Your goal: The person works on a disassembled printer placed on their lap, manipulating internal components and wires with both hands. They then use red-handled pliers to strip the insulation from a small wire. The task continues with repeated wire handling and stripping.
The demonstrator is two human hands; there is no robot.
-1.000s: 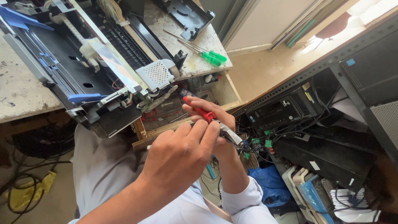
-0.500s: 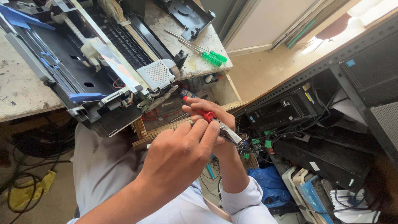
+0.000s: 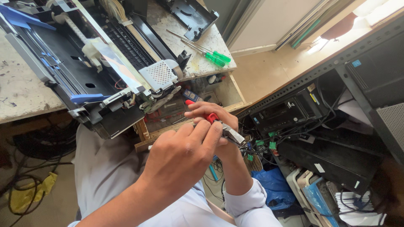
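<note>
Tool: red-handled pliers (image 3: 219, 124) with grey metal jaws
Pose: tilted, jaws pointing lower right
Place: above the lap, just below the opened printer's edge

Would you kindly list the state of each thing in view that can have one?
Printer: cover off, insides bare, overhanging the workbench edge.
Red-handled pliers: held in both hands, jaws hidden.
Left hand: closed on the pliers.
Right hand: gripping the red handle.
Green-handled screwdrivers: lying flat on the bench, unused.
Black cover panel: detached, lying on the bench.
</note>
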